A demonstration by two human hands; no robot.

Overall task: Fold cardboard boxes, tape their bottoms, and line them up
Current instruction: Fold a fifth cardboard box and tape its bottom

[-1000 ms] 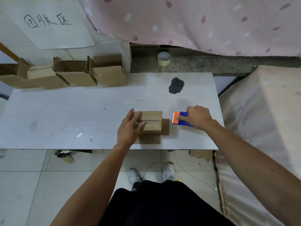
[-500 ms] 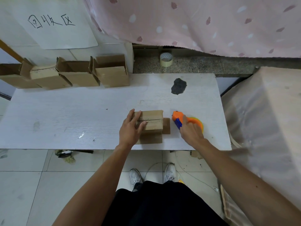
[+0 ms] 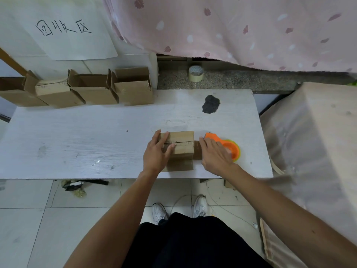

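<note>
A small cardboard box lies bottom-up on the white table, its seam running left to right and its flaps spread on the table at the near and right sides. My left hand presses down on the box's left end, fingers laid over the top. My right hand holds an orange tape dispenser with a yellow-green roll, set against the box's right end. Several folded boxes stand in a row along the table's far left edge.
A roll of tape sits on the stone ledge behind the table. A black stain marks the tabletop beyond the box. A covered mattress flanks the table's right edge. A pink curtain hangs behind.
My right hand brought the orange tape dispenser from the right up to the box's right end. My left hand has stayed on the box.
</note>
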